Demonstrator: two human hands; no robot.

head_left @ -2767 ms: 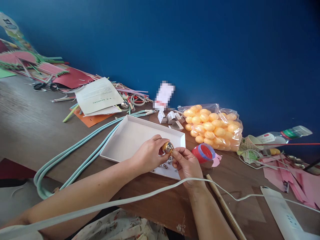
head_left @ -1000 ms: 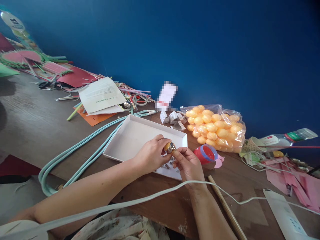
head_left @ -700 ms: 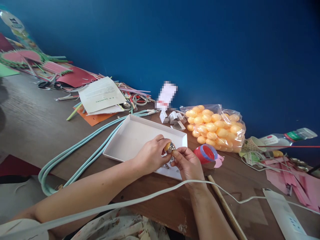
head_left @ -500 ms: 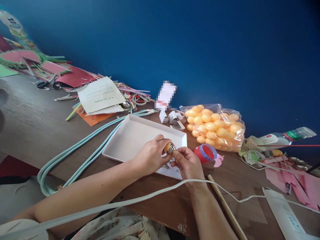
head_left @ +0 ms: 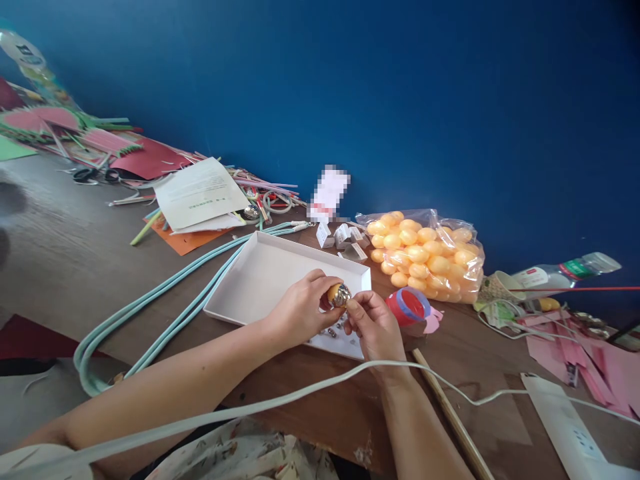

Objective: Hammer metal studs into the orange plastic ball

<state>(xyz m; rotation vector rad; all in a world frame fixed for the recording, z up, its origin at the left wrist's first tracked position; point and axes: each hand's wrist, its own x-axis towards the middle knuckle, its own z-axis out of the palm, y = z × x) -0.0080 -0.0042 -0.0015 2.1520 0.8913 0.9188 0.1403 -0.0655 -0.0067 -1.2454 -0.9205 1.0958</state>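
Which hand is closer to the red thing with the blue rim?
Right: the right hand is just left of the red thing; the left hand is farther left.

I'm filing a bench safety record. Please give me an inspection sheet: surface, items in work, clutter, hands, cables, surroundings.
Surface: brown wooden tabletop, scuffed at the near edge.
Items in work: yellow-and-silver ball above a shallow white box; small metallic beads in the box.
Clutter: bag of yellow balls, red container with blue rim, wooden stick, black-handled scissors, plastic bottle on its side.
Hands: left hand grips the ball; right hand is at its silver end, anything pinched there too small to tell.
Cables: white cable crosses the right wrist; white power strip at right; mint cords looped at left.
Surroundings: blue wall behind the table.
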